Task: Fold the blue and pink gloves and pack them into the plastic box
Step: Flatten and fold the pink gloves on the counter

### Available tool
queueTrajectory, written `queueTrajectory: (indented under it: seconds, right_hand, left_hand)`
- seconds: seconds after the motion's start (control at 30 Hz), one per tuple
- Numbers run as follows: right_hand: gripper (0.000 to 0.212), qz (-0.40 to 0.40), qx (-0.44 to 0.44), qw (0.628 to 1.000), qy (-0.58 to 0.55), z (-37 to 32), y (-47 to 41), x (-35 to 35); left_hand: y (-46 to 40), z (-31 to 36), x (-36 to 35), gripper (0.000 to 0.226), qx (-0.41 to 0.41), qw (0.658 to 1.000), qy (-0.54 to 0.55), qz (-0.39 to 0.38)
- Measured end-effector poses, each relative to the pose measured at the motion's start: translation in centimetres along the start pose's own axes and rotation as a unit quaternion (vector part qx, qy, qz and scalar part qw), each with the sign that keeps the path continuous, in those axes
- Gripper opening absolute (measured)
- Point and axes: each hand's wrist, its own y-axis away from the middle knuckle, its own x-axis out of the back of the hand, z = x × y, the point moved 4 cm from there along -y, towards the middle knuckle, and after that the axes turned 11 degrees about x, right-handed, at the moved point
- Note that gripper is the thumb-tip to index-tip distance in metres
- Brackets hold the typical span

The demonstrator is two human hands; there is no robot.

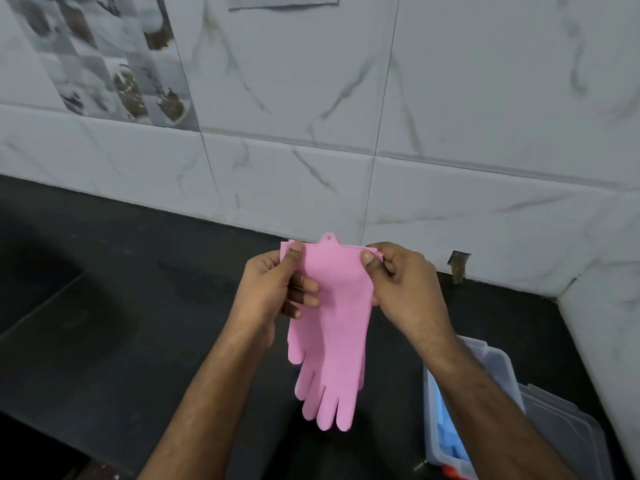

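From the head view, both hands hold the pink gloves (330, 327) up above the dark surface (138, 289). The left hand (273, 289) pinches the cuff's left corner, thumb on the near face; the right hand (398, 282) pinches the right corner. The gloves hang stacked, long axis vertical, cuff up, fingers pointing down toward the person. The plastic box (498, 368) sits at the near right, under the right forearm, with something blue (446, 434) inside, probably the blue gloves. Folding likely means bringing the hanging fingers up to the cuff; the right hand is nearer the box.
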Motion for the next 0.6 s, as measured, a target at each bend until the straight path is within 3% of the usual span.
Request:
queueTrajectory:
  seconds: [0.23, 0.47, 0.6]
  right_hand:
    - [0.015, 0.003, -0.004, 1.0, 0.026, 0.8, -1.8, -0.5]
    - [0.018, 0.06, 0.036, 0.996, -0.047, 0.4, -3.3, -0.2]
    - [0.015, 0.081, 0.03, 0.993, -0.086, 1.3, -1.2, -0.9]
  left_hand:
    - [-1.5, 1.3, -0.4, 0.026, -0.014, 0.999, -0.048, -0.002]
    - [-3.2, 3.7, -1.6, 0.071, -0.083, 0.995, -0.051, -0.021]
    - [-2.9, 1.0, -0.7, 0.056, -0.106, 0.994, -0.015, 0.001]
